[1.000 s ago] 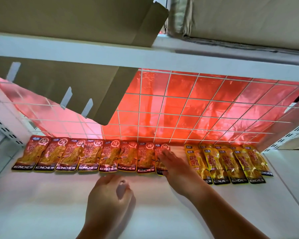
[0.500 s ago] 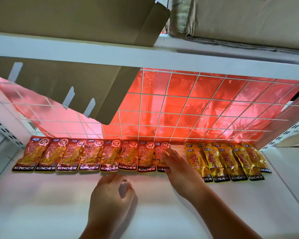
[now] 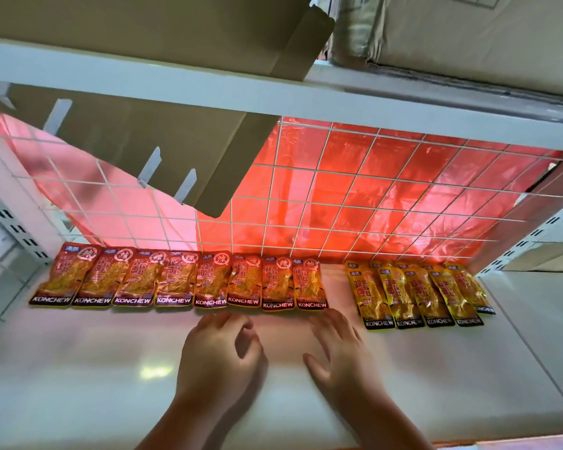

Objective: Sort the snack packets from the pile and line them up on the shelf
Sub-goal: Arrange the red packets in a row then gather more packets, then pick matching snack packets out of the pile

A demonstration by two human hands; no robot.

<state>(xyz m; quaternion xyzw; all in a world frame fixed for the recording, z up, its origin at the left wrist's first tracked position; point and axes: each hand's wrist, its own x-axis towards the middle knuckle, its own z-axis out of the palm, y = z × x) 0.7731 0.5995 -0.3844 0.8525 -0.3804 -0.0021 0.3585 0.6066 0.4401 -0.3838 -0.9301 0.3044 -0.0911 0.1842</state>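
Packets look neat for now: the red packets (image 3: 179, 280) lie in a row along the back of the shelf (image 3: 78, 368) by the wire grid (image 3: 306, 196), and the yellow packets (image 3: 420, 293) overlap in a group to their right, a gap between. Just in front, the left hand (image 3: 221, 355) has its fingers loosely curled with nothing in them that I can see, while the right hand (image 3: 338, 349) is relaxed, spread and empty. A careless brush from either could, I'd guess, knock the nearest slick red ones askew.
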